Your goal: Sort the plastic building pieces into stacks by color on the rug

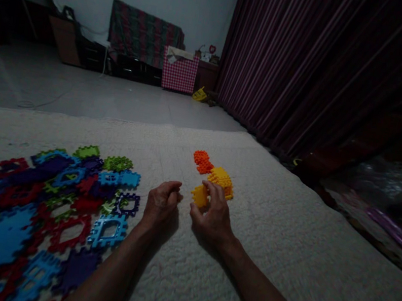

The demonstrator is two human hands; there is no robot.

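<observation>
Between the thumb and fingers of my right hand (215, 220) is a yellow toothed building tile (200, 196), its notched edge facing left. Just beyond that hand lies a cluster of yellow tiles (221, 178), partly covered by my fingers. A small group of orange tiles (202, 161) lies farther out, next to the yellow ones. My left hand (162, 201) rests on the quilted mat (179, 280), fingers curled into a loose fist, and no tile shows in it. A gap separates the two hands.
To the left spreads a heap of interlocking tiles (3, 235) in blue, purple, red and green, some with window openings. Its nearest pieces lie beside my left forearm. A purple curtain (278, 55) hangs at right; low covered furniture (143, 33) stands along the far wall.
</observation>
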